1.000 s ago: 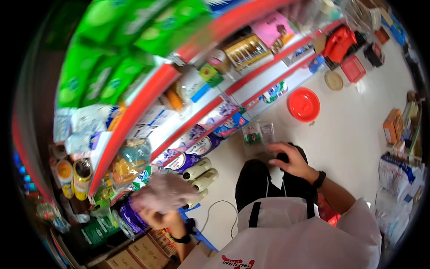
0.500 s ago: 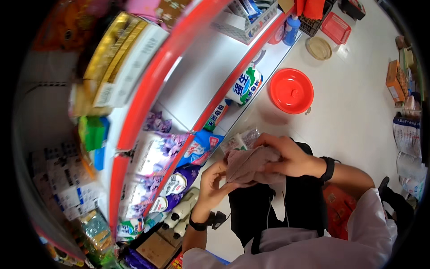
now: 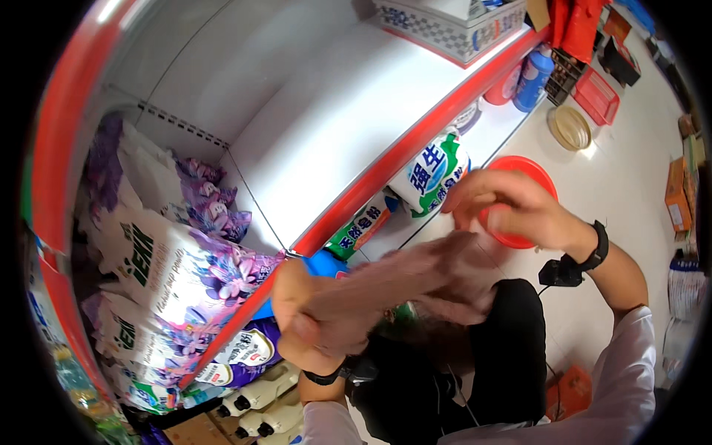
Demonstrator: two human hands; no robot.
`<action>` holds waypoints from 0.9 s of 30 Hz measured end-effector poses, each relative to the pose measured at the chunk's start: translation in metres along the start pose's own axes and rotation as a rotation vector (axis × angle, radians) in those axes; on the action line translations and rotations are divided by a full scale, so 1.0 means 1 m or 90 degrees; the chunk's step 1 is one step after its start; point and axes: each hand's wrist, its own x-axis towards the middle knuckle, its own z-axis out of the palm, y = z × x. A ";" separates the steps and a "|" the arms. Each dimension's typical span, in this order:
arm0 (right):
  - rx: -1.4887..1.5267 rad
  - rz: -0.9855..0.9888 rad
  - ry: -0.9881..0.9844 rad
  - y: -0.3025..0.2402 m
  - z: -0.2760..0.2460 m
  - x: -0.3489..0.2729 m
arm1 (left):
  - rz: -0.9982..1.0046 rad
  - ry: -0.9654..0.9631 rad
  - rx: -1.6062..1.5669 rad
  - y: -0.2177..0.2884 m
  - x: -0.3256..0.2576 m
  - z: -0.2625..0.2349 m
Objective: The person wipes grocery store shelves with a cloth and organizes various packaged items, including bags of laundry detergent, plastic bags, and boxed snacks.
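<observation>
- Left hand (image 3: pixel 302 319) pinches the pink cloth (image 3: pixel 393 285) — it's blurry
- Right hand (image 3: pixel 528 204) is blurry — can't tell its grip
- It hides part of the red bowl (image 3: pixel 530 165)

The person wears a pale top with short sleeves (image 3: pixel 624 354) and black trousers (image 3: pixel 521 348). Each wrist has a black strap (image 3: pixel 598 246) with a small, boxy black device (image 3: pixel 561 272); a thin pale cord (image 3: pixel 461 397) shows at the lap.
</observation>
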 end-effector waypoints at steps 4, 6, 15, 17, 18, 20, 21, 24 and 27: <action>-0.278 -0.214 -0.136 0.025 0.046 0.015 | -0.155 -0.188 0.017 -0.022 -0.012 -0.014; -0.261 -0.119 -0.186 0.038 0.061 0.010 | -0.162 -0.200 0.024 -0.028 -0.014 -0.026; -0.366 -0.034 -0.281 0.086 0.050 0.015 | -0.002 -0.150 0.037 -0.045 -0.024 -0.054; -0.439 0.141 -0.321 0.071 0.049 0.008 | 0.028 -0.172 0.015 -0.055 -0.017 -0.066; -0.330 0.145 -0.230 0.064 0.049 0.003 | 0.039 -0.195 0.004 -0.055 -0.011 -0.072; -0.100 0.154 -0.049 0.065 0.033 -0.013 | 0.057 -0.158 0.032 -0.066 -0.010 -0.077; -0.033 0.093 -0.002 0.064 0.006 -0.032 | 0.102 -0.154 0.081 -0.080 -0.007 -0.073; 0.073 -0.163 0.257 0.036 0.010 -0.063 | 0.189 -0.128 0.278 -0.106 -0.006 -0.071; 0.087 -0.262 0.277 -0.004 -0.018 -0.066 | 0.151 -0.156 0.313 -0.140 -0.001 -0.088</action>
